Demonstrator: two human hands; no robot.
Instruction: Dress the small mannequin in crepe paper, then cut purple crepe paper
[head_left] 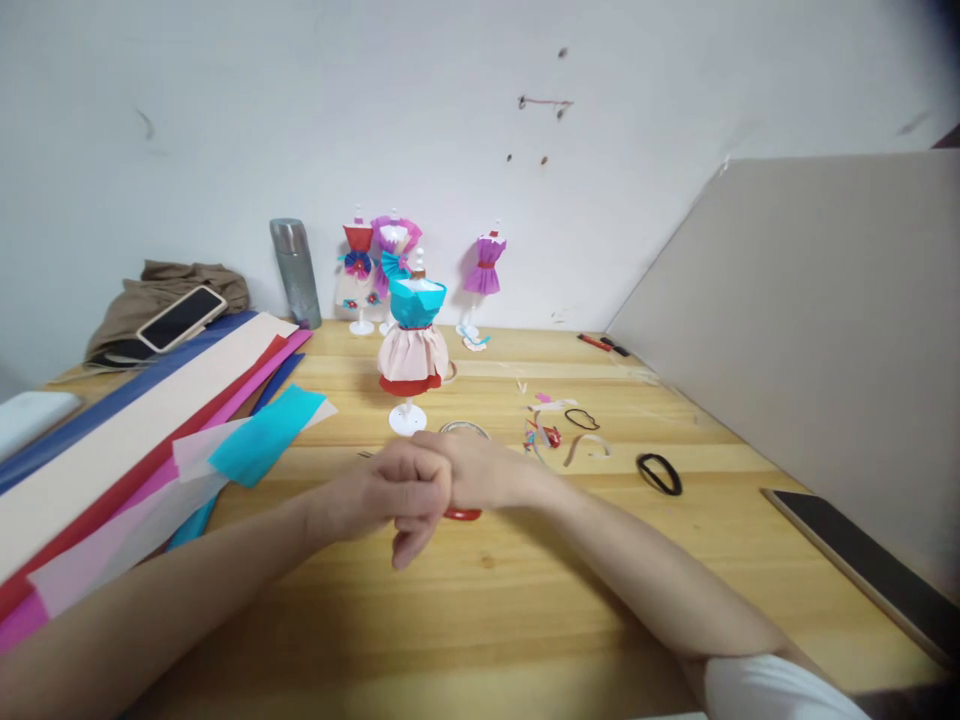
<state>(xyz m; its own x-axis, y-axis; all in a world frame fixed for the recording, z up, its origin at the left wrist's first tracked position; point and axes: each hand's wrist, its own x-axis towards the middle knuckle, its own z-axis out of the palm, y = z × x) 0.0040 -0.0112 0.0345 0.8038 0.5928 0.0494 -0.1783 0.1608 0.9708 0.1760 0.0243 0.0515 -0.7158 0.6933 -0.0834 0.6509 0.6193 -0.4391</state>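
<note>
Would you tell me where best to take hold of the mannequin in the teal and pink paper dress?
Probably by the thin white post just above its round base, below the red hem of the mannequin, coming in low from the near side. It stands upright, and the paper skirt flares wide and would crush, while the post is bare.

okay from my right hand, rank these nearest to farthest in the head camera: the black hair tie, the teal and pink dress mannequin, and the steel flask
From the right hand:
1. Teal and pink dress mannequin, just behind, slightly left.
2. Black hair tie, off to the right.
3. Steel flask, far back left, by the wall.
</note>
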